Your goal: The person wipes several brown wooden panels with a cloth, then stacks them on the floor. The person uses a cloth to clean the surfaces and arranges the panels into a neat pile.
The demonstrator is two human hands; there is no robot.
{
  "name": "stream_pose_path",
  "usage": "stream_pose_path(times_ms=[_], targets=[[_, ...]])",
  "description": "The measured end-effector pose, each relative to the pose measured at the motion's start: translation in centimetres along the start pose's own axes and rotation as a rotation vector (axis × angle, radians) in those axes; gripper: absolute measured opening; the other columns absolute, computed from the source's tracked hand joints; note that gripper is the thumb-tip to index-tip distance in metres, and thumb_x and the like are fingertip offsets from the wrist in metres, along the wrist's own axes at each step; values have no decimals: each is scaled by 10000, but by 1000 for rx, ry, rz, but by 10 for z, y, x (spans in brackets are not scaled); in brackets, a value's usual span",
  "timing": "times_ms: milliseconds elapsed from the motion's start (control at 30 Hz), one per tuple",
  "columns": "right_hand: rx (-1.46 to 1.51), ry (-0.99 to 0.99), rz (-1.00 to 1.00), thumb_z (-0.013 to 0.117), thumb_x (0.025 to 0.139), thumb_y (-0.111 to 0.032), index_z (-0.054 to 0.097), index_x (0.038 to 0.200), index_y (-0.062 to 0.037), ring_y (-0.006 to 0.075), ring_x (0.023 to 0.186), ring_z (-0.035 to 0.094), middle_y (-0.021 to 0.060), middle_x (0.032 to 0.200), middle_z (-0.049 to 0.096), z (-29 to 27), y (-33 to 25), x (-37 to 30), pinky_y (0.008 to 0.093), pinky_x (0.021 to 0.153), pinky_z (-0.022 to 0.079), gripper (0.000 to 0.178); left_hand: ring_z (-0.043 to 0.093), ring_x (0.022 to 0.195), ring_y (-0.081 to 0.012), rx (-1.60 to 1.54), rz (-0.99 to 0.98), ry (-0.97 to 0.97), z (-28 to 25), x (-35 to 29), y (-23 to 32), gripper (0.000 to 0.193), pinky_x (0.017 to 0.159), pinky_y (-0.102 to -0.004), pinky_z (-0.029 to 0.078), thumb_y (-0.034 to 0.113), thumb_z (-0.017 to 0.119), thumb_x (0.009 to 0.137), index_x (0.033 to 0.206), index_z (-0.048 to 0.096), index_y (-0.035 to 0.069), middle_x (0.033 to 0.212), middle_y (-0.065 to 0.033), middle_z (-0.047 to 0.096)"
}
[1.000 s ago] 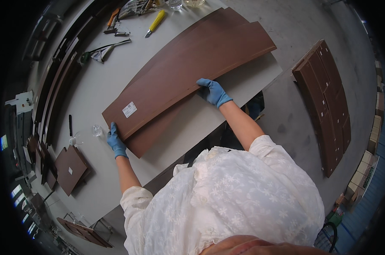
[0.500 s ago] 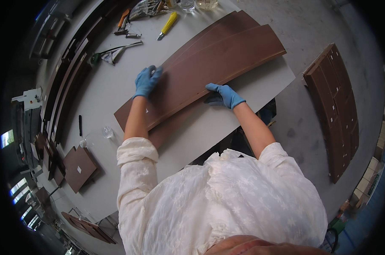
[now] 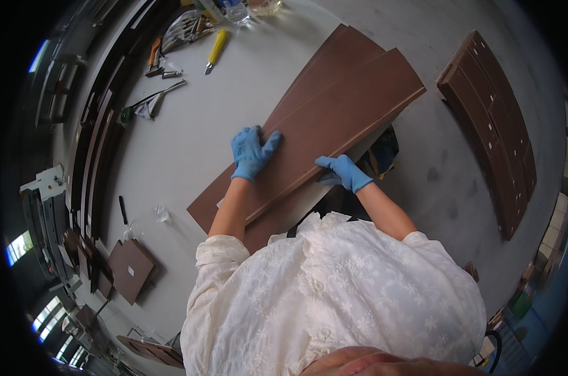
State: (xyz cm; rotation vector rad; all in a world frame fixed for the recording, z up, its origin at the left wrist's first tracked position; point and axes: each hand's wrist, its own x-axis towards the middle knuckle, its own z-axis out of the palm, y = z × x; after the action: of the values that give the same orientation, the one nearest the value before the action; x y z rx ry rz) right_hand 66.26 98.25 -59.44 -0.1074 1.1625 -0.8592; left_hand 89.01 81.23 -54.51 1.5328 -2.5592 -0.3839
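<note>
A long brown board lies slantwise across another brown board, whose far end fans out beyond it. My left hand, in a blue glove, rests at the far long edge of the top board. Its thumb is spread away from the fingers and lies on the brown face. At the near long edge my right hand, also gloved in blue, grips the top board. The thumb is above and the fingers go partly out of sight beneath. A small white label shows beside my left forearm.
The boards lie on a white table. A yellow utility knife, an orange-handled tool and clear containers are toward the back. Smaller brown panels sit at left; a brown panel stack stands at right.
My left hand has shifted right along the far edge, its thumb now spread on the board. The top board slants more steeply, and more of the board under it shows. My right hand keeps its grip.
</note>
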Motion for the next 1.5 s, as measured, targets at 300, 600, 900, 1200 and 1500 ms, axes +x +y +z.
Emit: stream_pose_path(times_ms=[300, 600, 900, 1200, 1500], targets=[[-428, 101, -79, 757, 936, -450, 571, 1436, -7, 264, 1271, 605, 122, 1423, 619, -19, 51, -49, 374, 1082, 468, 693, 653, 907, -360, -108, -16, -193, -7, -33, 26, 553, 818, -478, 512, 560, 727, 853, 973, 719, 21, 924, -183, 693], [834, -227, -271, 803, 899, -205, 554, 1411, -61, 282, 1297, 551, 87, 1397, 592, 18, 101, -3, 429, 1136, 440, 588, 650, 820, -370, -64, 110, -205, -26, -19, 6, 502, 746, -475, 521, 522, 750, 847, 882, 710, 23, 814, -174, 681], [771, -155, -277, 737, 932, -153, 577, 1394, -53, 294, 1315, 541, 106, 1390, 599, 28, 100, -9, 463, 1153, 421, 499, 641, 788, -366, -71, 183, -235, -35, -17, -1, 484, 718, -483, 504, 503, 738, 860, 778, 678, 30, 741, -171, 671], [778, -105, -200, 671, 960, -122, 622, 1317, -25, 236, 1243, 578, 76, 1325, 642, 52, 93, -40, 399, 1112, 451, 373, 656, 825, -397, -169, 78, -353, -26, 44, 6, 557, 757, -491, 505, 534, 690, 899, 736, 700, 1, 804, -197, 711], [367, -112, -308, 590, 1020, -69, 672, 1245, 22, 200, 1218, 609, 86, 1301, 663, 55, 84, -60, 353, 1098, 472, 257, 691, 804, -391, -305, -1, -528, -50, 13, -3, 552, 741, -460, 519, 532, 666, 941, 866, 727, -12, 846, -244, 717]])
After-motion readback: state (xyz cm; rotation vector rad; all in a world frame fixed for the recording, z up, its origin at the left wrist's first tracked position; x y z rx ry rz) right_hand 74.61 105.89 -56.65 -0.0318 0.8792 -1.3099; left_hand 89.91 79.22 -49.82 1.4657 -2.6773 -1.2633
